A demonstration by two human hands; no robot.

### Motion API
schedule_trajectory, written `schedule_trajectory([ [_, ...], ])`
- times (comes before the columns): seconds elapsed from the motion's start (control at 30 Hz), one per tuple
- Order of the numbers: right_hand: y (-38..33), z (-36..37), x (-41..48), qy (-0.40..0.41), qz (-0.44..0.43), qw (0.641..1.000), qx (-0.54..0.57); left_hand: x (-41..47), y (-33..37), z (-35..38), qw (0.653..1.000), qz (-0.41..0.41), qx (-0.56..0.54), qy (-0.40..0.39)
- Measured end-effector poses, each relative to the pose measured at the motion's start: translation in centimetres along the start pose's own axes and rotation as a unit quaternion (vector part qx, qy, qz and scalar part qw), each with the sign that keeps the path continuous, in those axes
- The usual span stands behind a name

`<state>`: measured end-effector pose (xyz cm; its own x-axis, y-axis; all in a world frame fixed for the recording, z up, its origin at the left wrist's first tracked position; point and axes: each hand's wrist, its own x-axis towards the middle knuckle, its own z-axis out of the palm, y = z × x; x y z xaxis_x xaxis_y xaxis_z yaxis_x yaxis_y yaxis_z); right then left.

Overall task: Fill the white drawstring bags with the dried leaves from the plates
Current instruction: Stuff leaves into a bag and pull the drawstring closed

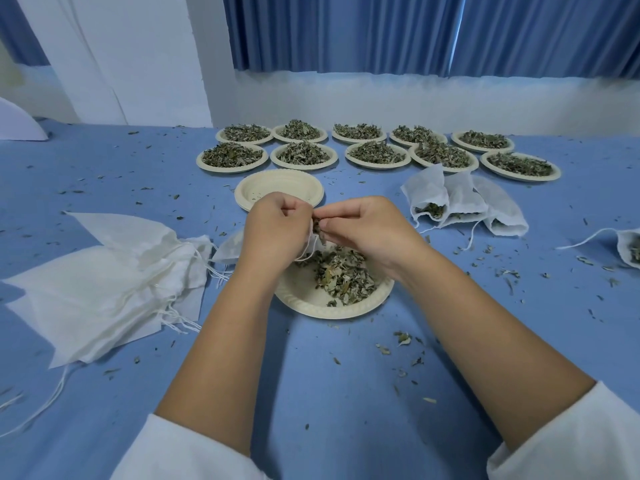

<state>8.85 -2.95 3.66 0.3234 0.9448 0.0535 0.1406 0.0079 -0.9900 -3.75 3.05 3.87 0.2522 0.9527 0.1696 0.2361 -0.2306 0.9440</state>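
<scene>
Left grip (pixel 277 226) clenched round the mouth of a white fabric drawstring bag (pixel 228 249); the bag's body shows at 9 o'clock of it. Right grip (pixel 367 226) pinches some dried green leaves (pixel 341 271) at that mouth, above the round cream paper plate (pixel 311 304) at centre of the worktop.

Step judged: loading, with the plate part emptied. Next move: push the pinch well inside and scoop again, keeping the mouth open over the plate. Full plates (pixel 304 166) wait at 12 o'clock.
</scene>
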Motion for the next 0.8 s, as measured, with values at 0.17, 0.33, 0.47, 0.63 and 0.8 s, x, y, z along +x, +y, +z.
schedule_trajectory([
  [0.17, 0.2, 0.3, -0.3, 0.047, -0.024, 0.998, 0.028, -0.5, 0.8, -0.1, 0.999, 0.008, -0.029, -0.03],
  [0.33, 0.8, 0.2, 0.1, 0.043, 0.024, 0.999, 0.012, -1.2, 1.4, -0.2, 0.996, 0.008, -0.066, -0.065],
  [0.47, 1.0, 0.3, 0.2, -0.028, 0.072, 0.993, 0.086, -1.4, 1.6, -0.3, 0.995, 0.014, -0.046, -0.085],
  [0.63, 0.9, 0.6, 0.3, 0.029, 0.034, 0.998, 0.032, -1.7, 1.7, 0.4, 0.99, 0.024, -0.033, -0.134],
  [0.8, 1.0, 1.1, 0.3, 0.036, 0.038, 0.998, 0.026, -1.5, 1.3, 0.2, 0.992, 0.013, -0.033, -0.117],
])
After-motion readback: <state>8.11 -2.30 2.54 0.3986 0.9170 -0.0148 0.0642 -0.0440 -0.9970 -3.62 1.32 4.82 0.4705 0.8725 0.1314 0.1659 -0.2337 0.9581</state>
